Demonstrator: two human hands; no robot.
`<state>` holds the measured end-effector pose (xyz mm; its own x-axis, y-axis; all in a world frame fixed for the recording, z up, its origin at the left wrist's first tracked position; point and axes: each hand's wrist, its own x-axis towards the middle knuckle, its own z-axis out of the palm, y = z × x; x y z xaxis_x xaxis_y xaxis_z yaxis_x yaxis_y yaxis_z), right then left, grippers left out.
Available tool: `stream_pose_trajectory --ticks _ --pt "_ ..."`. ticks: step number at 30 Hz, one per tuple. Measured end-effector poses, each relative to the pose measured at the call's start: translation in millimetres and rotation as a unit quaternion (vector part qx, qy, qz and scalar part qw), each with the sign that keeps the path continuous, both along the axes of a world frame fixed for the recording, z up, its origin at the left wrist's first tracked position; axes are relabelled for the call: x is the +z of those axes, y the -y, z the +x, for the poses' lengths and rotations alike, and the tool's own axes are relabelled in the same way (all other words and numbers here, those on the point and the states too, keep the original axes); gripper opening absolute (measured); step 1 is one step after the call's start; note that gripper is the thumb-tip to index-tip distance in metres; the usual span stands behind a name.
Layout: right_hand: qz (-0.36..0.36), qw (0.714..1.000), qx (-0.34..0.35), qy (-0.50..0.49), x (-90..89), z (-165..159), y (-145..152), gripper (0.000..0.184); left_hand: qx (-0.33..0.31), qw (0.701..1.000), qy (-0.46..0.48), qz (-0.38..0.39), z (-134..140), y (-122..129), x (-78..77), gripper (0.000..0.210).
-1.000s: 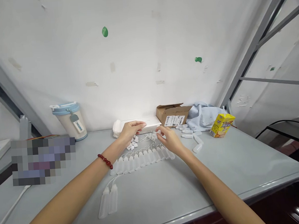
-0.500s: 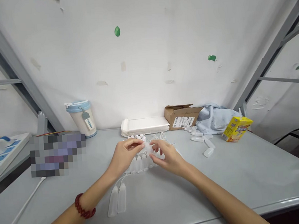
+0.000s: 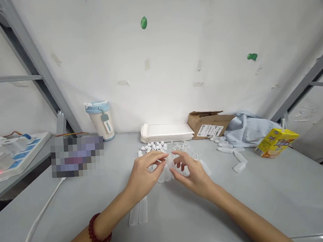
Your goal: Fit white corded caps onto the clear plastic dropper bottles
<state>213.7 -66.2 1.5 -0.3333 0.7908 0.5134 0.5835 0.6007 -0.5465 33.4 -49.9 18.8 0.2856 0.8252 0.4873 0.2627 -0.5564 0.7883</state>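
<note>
Well, note the translucent white plastic tube (image 3: 170, 162) raised between your two hands, mid-width over the grey metal-look tabletop (image 3: 200, 221), nearer its far edge than its front. Its long axis runs roughly up-down in the head view; true tilt hard to tell. Neither hand is clearly nearer: your left hand (image 3: 146, 173) reaches its left side near the upper end, your right hand (image 3: 194, 173) its right side. Right thumb and index part widely and appear clamped on the tube, thumb low, index high. Left thumb and index stand slightly apart; whether they grip or merely touch, cannot tell. Partly hidden under your fingers, a row of similar tubes (image 3: 167, 174); small white caps (image 3: 158, 146) lie beyond, toward the far edge.
</note>
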Motion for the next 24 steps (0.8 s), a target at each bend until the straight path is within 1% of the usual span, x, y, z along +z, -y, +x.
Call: stream_pose_trajectory --ticks 2,3,6,11,15,18,20,22,24 --pt "0.002 1.0 -0.004 -0.005 0.6 -1 0 0.05 0.001 0.999 -0.011 0.033 0 0 0.0 0.025" --pt "0.011 1.0 -0.004 -0.006 0.6 -1 0 0.05 0.001 0.999 -0.016 0.05 -1 0 0.2 0.026" --pt "0.044 0.999 0.003 -0.013 -0.7 -1 -2 0.041 0.0 0.996 -0.029 0.087 0 0 1.0 0.027" --pt "0.038 0.999 -0.009 -0.031 -1.1 -1 -3 0.035 0.002 0.995 -0.037 0.094 0 1 1.8 0.027" --pt "-0.001 0.999 -0.016 -0.049 4.5 -4 2 0.032 0.015 0.995 -0.04 0.092 -2 3 1.7 0.023" --pt "-0.05 0.996 -0.018 -0.076 8.9 -7 4 0.03 0.035 0.989 -0.07 0.126 -3 4 2.7 0.021" --pt "-0.079 0.992 -0.015 -0.1 10.0 -9 5 0.029 0.031 0.978 -0.113 0.171 -4 6 3.8 0.027" --pt "-0.103 0.987 -0.005 -0.123 9.6 -9 4 0.029 0.014 0.962 -0.169 0.212 -4 6 4.1 0.037" --pt "-0.124 0.982 0.004 -0.142 8.5 -10 2 0.029 0.003 0.946 -0.221 0.239 -3 6 2.9 0.046"
